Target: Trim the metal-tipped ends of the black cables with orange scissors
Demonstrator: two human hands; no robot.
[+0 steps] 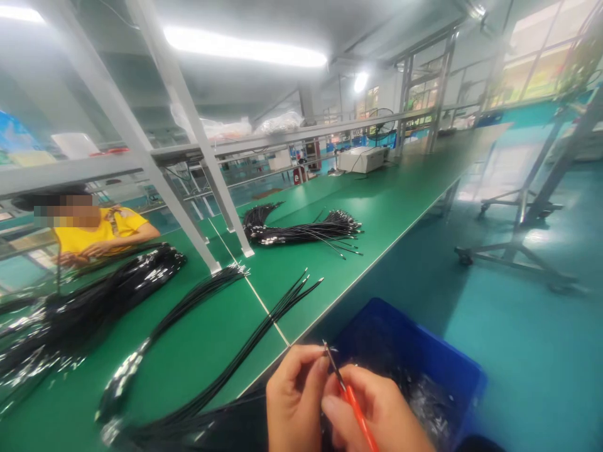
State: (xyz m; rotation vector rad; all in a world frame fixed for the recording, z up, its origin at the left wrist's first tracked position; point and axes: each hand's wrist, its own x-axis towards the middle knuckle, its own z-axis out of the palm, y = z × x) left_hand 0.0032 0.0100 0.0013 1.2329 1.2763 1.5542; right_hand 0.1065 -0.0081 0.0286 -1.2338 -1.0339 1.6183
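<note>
My right hand (372,405) is closed around a slim red-handled tool (360,414) with a thin dark shaft and a pointed metal tip. Close beside it, my left hand (299,389) pinches something very small near that tip, between thumb and forefinger; I cannot make out what it is. Both hands are in front of the green table's near edge. Just left of them, a bundle of black cables (245,342) with metal ends lies curved on the table. Another black cable bundle (193,298) rests farther left, joined by a bunched shiny section.
Below the hands stands a blue bin (414,351) holding clear plastic and dark pieces. A cable pile (301,232) lies farther along the green table (400,207). Shelf posts (226,201) rise from it. A person in yellow (117,229) sits opposite behind a large cable heap (103,301).
</note>
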